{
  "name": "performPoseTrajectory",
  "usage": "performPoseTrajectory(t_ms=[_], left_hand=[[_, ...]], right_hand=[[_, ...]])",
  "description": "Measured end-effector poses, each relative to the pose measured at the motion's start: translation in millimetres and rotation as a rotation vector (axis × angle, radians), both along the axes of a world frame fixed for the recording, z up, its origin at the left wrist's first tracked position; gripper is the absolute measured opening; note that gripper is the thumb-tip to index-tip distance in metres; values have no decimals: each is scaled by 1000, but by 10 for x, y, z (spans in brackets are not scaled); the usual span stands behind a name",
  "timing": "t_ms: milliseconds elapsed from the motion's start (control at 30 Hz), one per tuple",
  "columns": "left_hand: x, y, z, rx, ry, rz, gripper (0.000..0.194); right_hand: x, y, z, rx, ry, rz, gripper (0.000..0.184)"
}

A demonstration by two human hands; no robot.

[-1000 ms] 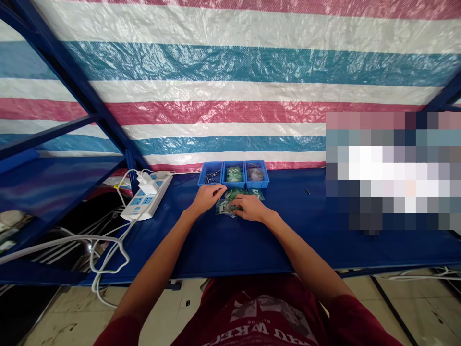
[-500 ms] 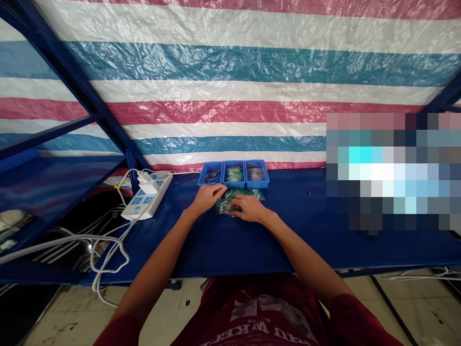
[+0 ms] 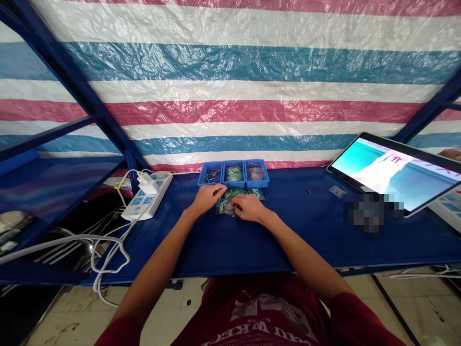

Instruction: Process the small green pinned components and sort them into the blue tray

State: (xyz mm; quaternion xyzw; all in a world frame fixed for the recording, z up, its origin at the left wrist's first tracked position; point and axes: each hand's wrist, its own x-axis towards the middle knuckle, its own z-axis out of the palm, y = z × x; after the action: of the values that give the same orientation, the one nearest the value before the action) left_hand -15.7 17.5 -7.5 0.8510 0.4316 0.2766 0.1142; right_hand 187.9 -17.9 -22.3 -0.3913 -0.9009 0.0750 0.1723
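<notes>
Two clear plastic bags with green printing lie in front of the blue bins: one bag sits under and between my hands, another bag lies just behind my right hand. My left hand is closed at the left edge of the near bag, its thumb and forefinger together; what they pinch is too small to make out. My right hand has curled fingers closed on the near bag's right side, and its fingertips are partly hidden.
Three blue bins stand behind: the left bin holds dark metal pins, the middle bin green-printed bags, the right bin clear packets. A power strip lies left. Rightward are a small dark pin, a clear packet and a lit tablet.
My hands and the bag hold almost the same place; the right fingers shift very slightly. The tablet and clear packet at right, blurred out before, now show.
</notes>
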Motion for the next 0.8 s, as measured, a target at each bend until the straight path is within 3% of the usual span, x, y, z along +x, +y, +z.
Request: performPoseTrajectory(t_ms=[200,367,500,800], left_hand=[[1,1,-1,9,-6,-4,36],[11,-8,0,-5,-14,1,36],[52,-43,24,-13,-136,11,36],[206,-118,28,-327,-489,-93,54]], right_hand=[[8,4,-15,77,171,-50,19],[25,14,-29,221,446,-74,20],[35,4,-2,307,661,-112,20],[32,-8,33,326,782,-77,23]])
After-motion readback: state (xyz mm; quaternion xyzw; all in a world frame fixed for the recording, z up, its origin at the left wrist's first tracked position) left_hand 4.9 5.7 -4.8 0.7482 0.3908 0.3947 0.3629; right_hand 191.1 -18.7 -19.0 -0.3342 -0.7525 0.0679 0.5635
